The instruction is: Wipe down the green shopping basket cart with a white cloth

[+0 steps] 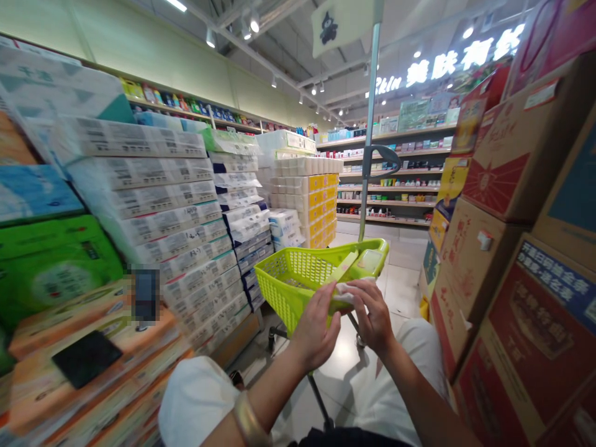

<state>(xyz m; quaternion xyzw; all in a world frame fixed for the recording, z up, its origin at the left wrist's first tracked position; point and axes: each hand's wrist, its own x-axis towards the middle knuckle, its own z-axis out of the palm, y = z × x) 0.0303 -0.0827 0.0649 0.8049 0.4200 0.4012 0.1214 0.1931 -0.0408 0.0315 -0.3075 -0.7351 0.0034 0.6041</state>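
Observation:
A lime-green shopping basket (pixel 291 305) on a wheeled stand is right in front of me. My right hand (pixel 376 318) pinches a crumpled white wipe or tissue (pixel 347 292) against the basket's near rim. Beside it, my left hand (pixel 315 329) has its fingers stretched out and its thumb apart, with the fingertips at the same rim. Whether the left fingertips touch the wipe I cannot tell. The basket's handle (pixel 344 267) lies across its right side, close to a grey pole (pixel 371 105) with a dark grip (pixel 382 162). The rim under my fingers is partly hidden.
Stacked tissue packs (pixel 177 214) rise on the left. A black flat object (pixel 87 358) lies on orange packs (pixel 41 397). Cardboard cartons (pixel 488 248) form a wall on the right. Shelves of goods (pixel 395 171) stand behind. My knees flank the stand's leg (pixel 321 400).

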